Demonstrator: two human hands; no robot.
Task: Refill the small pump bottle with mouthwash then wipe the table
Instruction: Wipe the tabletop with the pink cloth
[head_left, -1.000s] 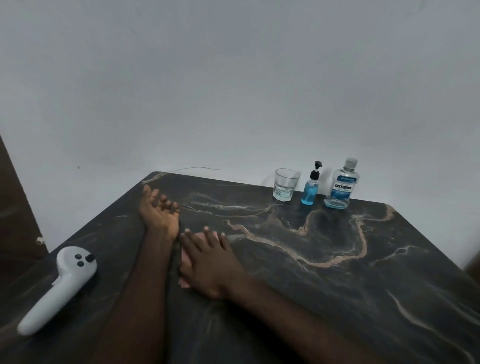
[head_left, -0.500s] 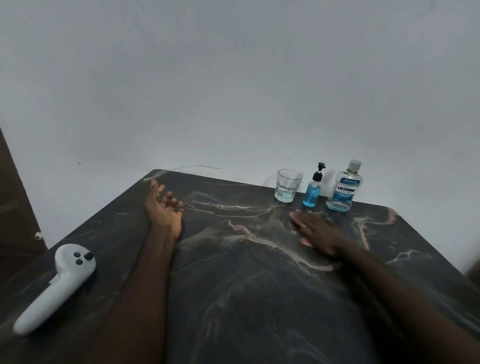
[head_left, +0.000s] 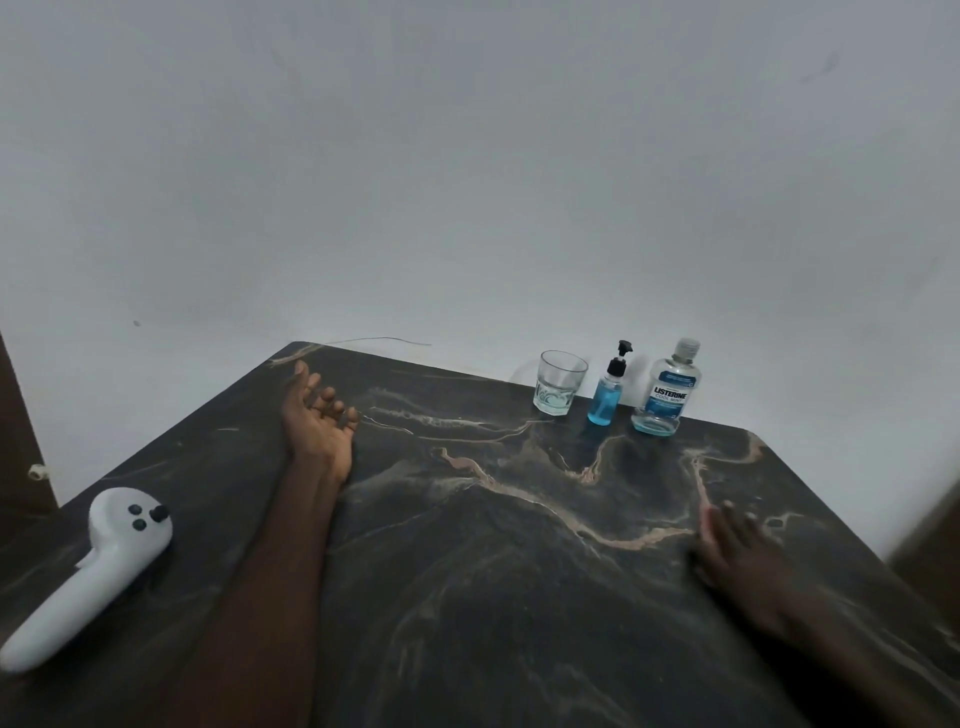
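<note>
The small pump bottle (head_left: 604, 402), black pump on top and blue liquid inside, stands at the far edge of the dark marble table (head_left: 493, 613). Right beside it stands the capped Listerine mouthwash bottle (head_left: 665, 397) with a little blue liquid at the bottom. My left hand (head_left: 317, 426) rests palm up on the table at the far left, fingers loosely curled, holding nothing. My right hand (head_left: 743, 556), blurred, presses flat on the table near the right edge. A sliver of pink cloth (head_left: 705, 522) shows under its fingers; the rest of the cloth is hidden.
A clear glass (head_left: 558, 384) with a little liquid stands left of the pump bottle. A white handheld controller (head_left: 98, 566) lies at the table's near left. A bare white wall rises behind the table, and the table's right edge runs close to my right hand.
My right hand has swept with the cloth from the middle left of the table, past the bottles, to the right side. My left hand has stayed put.
</note>
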